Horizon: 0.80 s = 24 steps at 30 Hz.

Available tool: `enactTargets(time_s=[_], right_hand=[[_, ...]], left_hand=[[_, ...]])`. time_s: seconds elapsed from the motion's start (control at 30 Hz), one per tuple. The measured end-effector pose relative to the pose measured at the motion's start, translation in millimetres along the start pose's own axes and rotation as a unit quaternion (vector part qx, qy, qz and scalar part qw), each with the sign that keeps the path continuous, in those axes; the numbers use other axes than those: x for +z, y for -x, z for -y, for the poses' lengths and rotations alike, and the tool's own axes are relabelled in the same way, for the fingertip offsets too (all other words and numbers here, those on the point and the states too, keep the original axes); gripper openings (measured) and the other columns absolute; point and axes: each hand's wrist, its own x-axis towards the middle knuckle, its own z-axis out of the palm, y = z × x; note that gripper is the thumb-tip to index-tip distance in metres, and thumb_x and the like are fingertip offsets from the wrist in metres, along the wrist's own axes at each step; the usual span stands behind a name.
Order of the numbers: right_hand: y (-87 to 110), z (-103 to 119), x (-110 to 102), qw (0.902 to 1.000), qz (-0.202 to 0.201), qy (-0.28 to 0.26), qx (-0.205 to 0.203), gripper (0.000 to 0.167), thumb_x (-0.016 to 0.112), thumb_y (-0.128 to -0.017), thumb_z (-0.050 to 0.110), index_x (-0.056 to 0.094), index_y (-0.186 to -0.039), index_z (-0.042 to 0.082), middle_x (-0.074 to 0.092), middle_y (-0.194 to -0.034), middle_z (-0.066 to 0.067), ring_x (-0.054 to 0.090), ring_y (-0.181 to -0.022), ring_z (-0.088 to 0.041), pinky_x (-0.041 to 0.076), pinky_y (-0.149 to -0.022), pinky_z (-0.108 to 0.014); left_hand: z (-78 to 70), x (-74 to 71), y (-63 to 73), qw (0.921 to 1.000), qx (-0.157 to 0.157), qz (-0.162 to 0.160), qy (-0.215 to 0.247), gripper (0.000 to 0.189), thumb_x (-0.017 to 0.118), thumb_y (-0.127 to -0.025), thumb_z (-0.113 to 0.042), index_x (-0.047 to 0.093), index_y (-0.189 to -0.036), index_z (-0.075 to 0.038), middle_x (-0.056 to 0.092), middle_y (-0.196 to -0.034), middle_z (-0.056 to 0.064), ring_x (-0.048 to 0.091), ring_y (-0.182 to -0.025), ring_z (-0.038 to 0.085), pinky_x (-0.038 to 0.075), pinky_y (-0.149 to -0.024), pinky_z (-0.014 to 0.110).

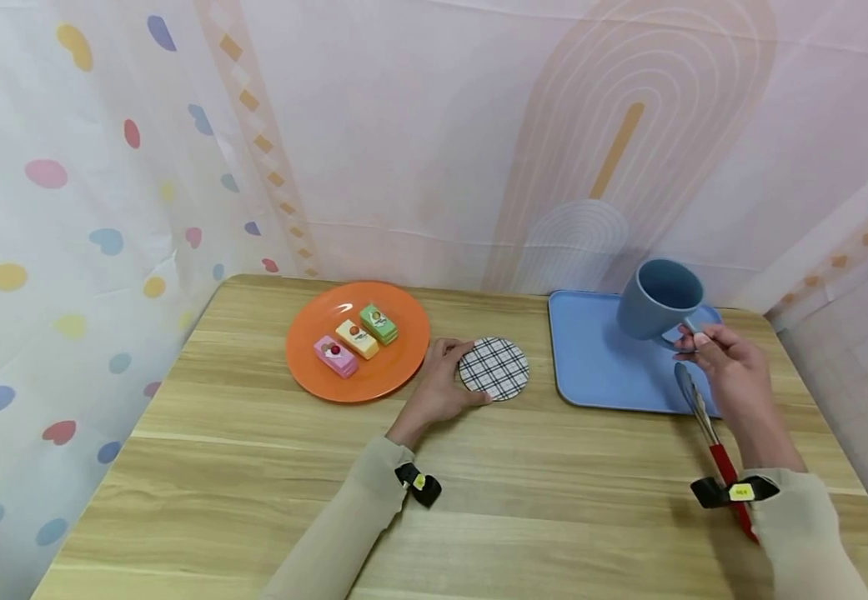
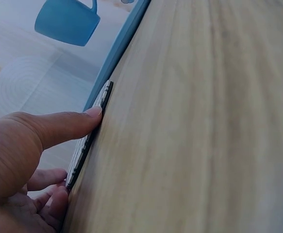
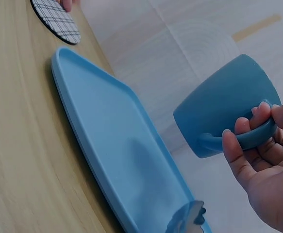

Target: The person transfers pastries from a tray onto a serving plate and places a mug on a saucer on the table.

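My right hand [image 1: 737, 367] grips the handle of a blue mug [image 1: 659, 300], its fingers curled through and round it. The mug hangs above a blue rectangular tray [image 1: 599, 375], apart from it, as the right wrist view shows. On the table, a round black-and-white checked coaster [image 1: 495, 368] lies between the thumb and fingers of my left hand [image 1: 444, 387]. In the left wrist view the thumb presses one side of the coaster [image 2: 90, 133] and the fingertips touch its other side.
Red-handled tongs [image 1: 720, 454] lean with their metal end on the tray, partly under my right forearm. An orange plate [image 1: 306, 367] at the left bears pink, yellow and green cake-like blocks. A patterned cloth [image 1: 418, 150] hangs behind the wooden table [image 1: 524, 517].
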Motion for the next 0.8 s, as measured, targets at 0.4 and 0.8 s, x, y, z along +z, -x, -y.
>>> enactTargets(time_s=[0.4, 0.8], right_hand=[[5.8, 0, 17, 0.9991, 0.0, 0.036, 0.023, 0.014, 0.057, -0.104, 0.007, 0.07, -0.105, 0.003, 0.072, -0.099, 0.003, 0.066, -0.092, -0.009, 0.059, -0.081, -0.017], [12.9, -3, 29, 0.9977, 0.029, 0.061, 0.009, 0.021, 0.054, -0.106, 0.009, 0.066, -0.113, -0.006, 0.069, -0.098, 0.0, 0.065, -0.094, -0.011, 0.059, -0.081, -0.019]], left_hand=[[-0.4, 0.7, -0.7, 1.0, -0.002, 0.0, 0.006, 0.09, 0.094, -0.074, -0.022, 0.049, -0.152, -0.008, 0.039, -0.15, 0.014, 0.037, -0.14, 0.031, 0.039, -0.12, 0.049], [0.4, -0.6, -1.1, 1.0, -0.004, 0.003, -0.002, 0.089, 0.093, -0.075, -0.024, 0.049, -0.152, -0.009, 0.04, -0.15, 0.014, 0.037, -0.141, 0.032, 0.041, -0.118, 0.049]])
